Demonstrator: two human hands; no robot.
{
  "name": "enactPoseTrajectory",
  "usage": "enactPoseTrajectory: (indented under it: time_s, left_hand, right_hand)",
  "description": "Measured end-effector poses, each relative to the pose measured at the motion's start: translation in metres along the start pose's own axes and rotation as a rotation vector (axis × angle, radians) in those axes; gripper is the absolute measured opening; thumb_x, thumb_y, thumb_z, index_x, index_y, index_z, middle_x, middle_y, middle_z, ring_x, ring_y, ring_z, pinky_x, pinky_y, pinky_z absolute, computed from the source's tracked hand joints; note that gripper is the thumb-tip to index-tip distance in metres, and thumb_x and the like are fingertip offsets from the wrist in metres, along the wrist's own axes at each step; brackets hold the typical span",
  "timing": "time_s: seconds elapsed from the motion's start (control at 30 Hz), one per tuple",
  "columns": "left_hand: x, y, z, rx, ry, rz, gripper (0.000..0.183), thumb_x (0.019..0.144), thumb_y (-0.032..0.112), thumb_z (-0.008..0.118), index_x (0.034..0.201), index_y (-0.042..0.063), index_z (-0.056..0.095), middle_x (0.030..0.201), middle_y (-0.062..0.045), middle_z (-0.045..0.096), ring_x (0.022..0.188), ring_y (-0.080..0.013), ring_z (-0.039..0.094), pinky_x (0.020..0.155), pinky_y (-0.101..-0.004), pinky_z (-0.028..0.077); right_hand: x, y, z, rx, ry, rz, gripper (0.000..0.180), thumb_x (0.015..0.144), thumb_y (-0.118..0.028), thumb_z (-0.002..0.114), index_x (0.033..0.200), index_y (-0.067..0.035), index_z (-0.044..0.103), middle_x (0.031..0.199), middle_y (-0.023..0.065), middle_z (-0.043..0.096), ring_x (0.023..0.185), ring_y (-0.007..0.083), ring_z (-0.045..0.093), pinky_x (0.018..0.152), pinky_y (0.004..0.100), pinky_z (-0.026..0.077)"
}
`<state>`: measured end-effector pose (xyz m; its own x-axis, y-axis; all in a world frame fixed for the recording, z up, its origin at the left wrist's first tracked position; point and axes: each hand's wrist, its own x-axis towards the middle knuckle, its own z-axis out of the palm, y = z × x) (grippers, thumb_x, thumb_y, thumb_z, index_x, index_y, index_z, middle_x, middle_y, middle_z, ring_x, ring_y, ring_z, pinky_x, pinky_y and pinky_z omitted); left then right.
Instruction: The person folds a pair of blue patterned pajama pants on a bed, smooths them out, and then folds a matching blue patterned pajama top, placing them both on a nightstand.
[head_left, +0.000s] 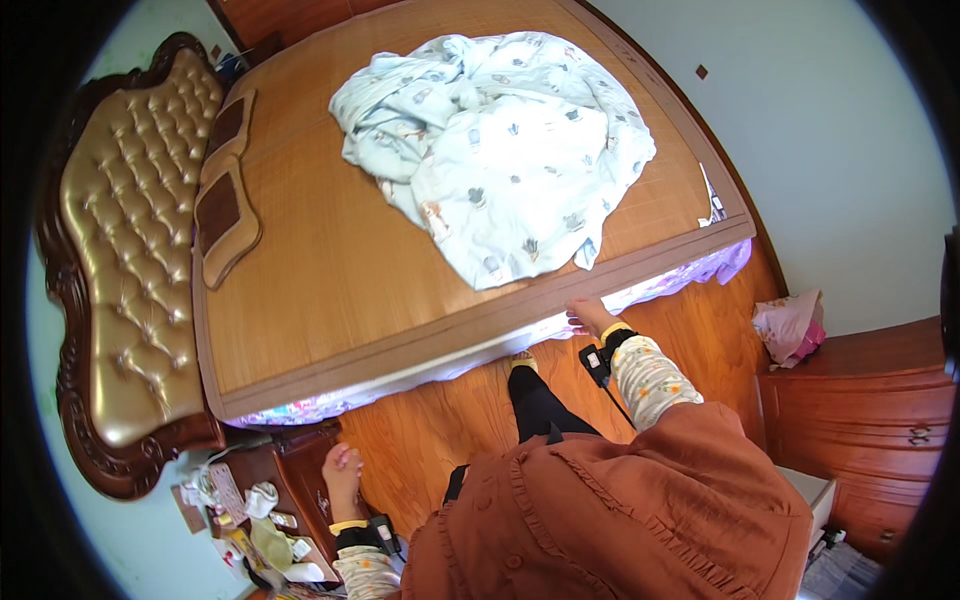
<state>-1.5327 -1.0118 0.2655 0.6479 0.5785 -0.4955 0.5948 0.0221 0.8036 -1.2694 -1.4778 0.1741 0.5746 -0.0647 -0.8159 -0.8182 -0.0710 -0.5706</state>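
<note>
A rumpled pale blue quilt with a printed pattern (517, 157) lies in a heap on a bed covered by a woven brown mat (322, 255). My right hand (589, 316) hangs just off the near edge of the bed, below the quilt, with its fingers loosely bent and nothing seen in it. Lower left, my left hand (343, 469) is held beside the nightstand, fingers curled, touching nothing that I can see. Both wrists carry black straps with small devices. Two brown pillows (229, 217) rest by the headboard.
A tufted gold headboard (135, 247) in carved wood stands at the left. The nightstand (300, 469) is cluttered with cloths and small items. At the right are a wooden chest of drawers (855, 420) and a pink bag (791, 326). Wooden floor (420, 442) runs beside the bed.
</note>
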Motion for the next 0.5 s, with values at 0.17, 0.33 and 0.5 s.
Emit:
enactPoseTrajectory:
  time_s: [0.17, 0.33, 0.5]
  left_hand:
    - [0.039, 0.032, 0.064, 0.188, -0.114, 0.105, 0.031, 0.074, 0.008, 0.062, 0.101, -0.002, 0.052, 0.08, -0.004, 0.057, 0.069, -0.0095, 0.053, 0.059, -0.0209, 0.044]
    - [0.051, 0.113, 0.136, 0.29, -0.279, 0.166, 0.03, 0.075, 0.007, 0.062, 0.102, -0.002, 0.053, 0.08, -0.004, 0.057, 0.072, -0.008, 0.051, 0.064, -0.0206, 0.043]
    - [0.059, 0.163, 0.186, 0.213, -0.39, 0.254, 0.032, 0.076, 0.007, 0.061, 0.104, -0.001, 0.052, 0.082, -0.003, 0.056, 0.072, -0.0085, 0.051, 0.064, -0.0207, 0.043]
  right_hand:
    - [0.06, -0.035, 0.013, 0.255, 0.069, -0.038, 0.042, 0.075, -0.033, 0.06, 0.104, -0.006, 0.048, 0.088, 0.0049, 0.05, 0.083, 0.0173, 0.046, 0.068, 0.035, 0.041]
    - [0.076, -0.09, 0.002, 0.66, -0.059, -0.108, 0.032, 0.075, -0.021, 0.056, 0.101, -0.003, 0.049, 0.079, 0.0051, 0.051, 0.069, 0.0147, 0.051, 0.063, 0.0327, 0.045]
    - [0.001, -0.209, 0.051, 0.398, -0.342, -0.489, 0.023, 0.076, -0.01, 0.053, 0.097, -0.003, 0.052, 0.071, 0.0046, 0.053, 0.061, 0.0135, 0.054, 0.055, 0.0258, 0.048]
